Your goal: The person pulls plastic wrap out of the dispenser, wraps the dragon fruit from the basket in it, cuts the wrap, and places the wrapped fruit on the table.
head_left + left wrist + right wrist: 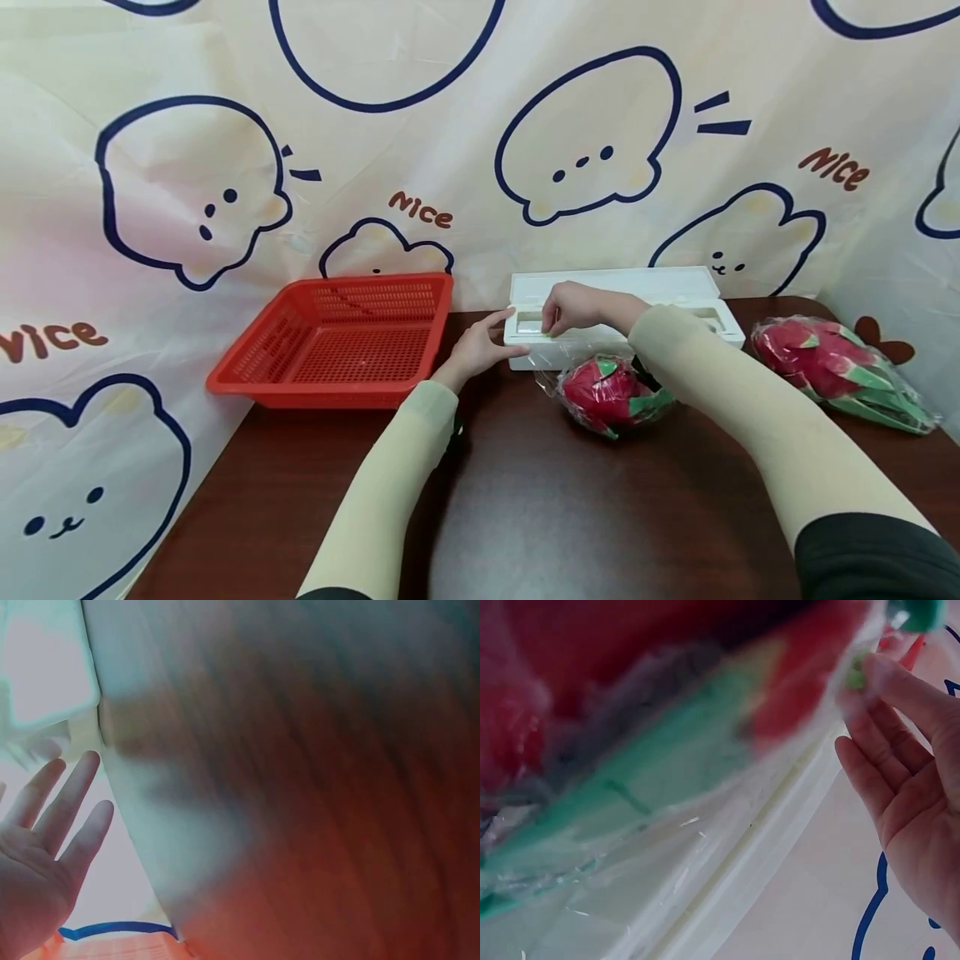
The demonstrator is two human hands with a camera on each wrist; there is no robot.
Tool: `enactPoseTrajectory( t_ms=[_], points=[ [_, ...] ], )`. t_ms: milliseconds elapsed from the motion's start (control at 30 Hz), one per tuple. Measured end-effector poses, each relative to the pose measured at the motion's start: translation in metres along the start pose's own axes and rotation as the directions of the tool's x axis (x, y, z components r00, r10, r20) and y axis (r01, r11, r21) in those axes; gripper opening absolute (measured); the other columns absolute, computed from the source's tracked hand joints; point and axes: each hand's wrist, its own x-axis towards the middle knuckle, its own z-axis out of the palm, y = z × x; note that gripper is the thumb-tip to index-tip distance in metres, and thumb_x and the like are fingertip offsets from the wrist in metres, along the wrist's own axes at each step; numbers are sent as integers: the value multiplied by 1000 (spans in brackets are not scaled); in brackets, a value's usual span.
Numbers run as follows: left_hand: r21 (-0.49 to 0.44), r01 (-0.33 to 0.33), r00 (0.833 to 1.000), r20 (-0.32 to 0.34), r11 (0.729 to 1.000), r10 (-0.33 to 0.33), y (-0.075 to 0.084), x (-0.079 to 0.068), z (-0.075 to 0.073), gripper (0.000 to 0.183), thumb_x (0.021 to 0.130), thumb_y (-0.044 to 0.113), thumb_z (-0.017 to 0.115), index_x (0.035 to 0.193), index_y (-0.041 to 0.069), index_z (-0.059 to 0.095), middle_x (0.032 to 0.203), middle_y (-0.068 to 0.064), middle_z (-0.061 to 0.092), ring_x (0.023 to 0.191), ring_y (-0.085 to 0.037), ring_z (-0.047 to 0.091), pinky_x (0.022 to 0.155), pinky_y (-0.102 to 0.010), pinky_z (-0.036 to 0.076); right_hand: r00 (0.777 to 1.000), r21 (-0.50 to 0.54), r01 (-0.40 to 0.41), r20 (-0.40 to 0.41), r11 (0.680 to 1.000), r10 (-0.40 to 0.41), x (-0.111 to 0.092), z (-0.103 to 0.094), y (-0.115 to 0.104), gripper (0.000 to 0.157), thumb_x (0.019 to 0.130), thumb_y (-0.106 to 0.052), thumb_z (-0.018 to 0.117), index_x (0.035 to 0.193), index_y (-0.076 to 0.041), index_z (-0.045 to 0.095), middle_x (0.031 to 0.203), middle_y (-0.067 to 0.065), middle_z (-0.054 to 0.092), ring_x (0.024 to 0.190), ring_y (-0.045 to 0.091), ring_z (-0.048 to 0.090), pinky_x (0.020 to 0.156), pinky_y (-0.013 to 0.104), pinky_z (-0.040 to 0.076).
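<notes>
A white cling film dispenser [600,358] stands by the back wall with its lid [615,286] up. My left hand [477,348] touches its left end, fingers fairly straight and spread; the left wrist view shows the hand [45,859] beside the white box. At the dispenser's front edge, left of its middle, my right hand [577,308] pinches a small green slider [856,673] between thumb and fingers. Clear film hangs down the front onto a dragon fruit [600,390] lying below my right wrist. This fruit also fills much of the right wrist view, blurred.
A red plastic basket [330,398] stands on the left of the dark brown table [570,517]. At the right lies another dragon fruit [813,350] in clear film. A printed cloth [465,158] hangs behind, close to the basket and dispenser.
</notes>
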Motion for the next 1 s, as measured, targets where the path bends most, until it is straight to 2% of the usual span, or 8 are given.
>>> enactPoseTrajectory(
  t_ms=[233, 633, 800, 1000],
  points=[
    [-7, -3, 1000, 5, 1000, 3, 1, 1, -1, 81, 77, 38, 83, 147, 25, 45, 137, -8, 55, 119, -21, 56, 93, -37, 48, 1000, -5, -5, -23, 1000, 5, -6, -2, 5, 5, 82, 2, 75, 83, -3, 77, 77, 2, 69, 69, 13, 59, 67, 30, 51],
    [4, 19, 1000, 0, 1000, -19, 0, 0, -1, 83, 75, 43, 82, 147, 27, 44, 136, -8, 56, 119, -21, 56, 95, -40, 47, 1000, -1, -7, 5, 1000, 7, -10, -4, 6, 6, 82, 2, 75, 81, -3, 76, 76, 2, 68, 68, 14, 56, 65, 29, 50],
    [-14, 12, 1000, -9, 1000, -12, 0, 0, 1, 83, 74, 42, 84, 146, 28, 45, 137, -6, 55, 119, -20, 56, 94, -39, 48, 1000, -24, 0, 17, 1000, 0, -19, -8, 14, 8, 83, 3, 73, 79, -3, 75, 78, 2, 68, 69, 13, 58, 65, 30, 50],
    [-18, -2, 1000, -9, 1000, 2, 0, -1, 0, 83, 74, 39, 84, 146, 26, 45, 139, -5, 53, 120, -19, 56, 94, -38, 48, 998, -2, -57, 8, 998, 57, -37, -11, 25, 8, 84, 3, 73, 80, -4, 75, 81, 2, 68, 71, 15, 56, 65, 29, 50]
  ],
)
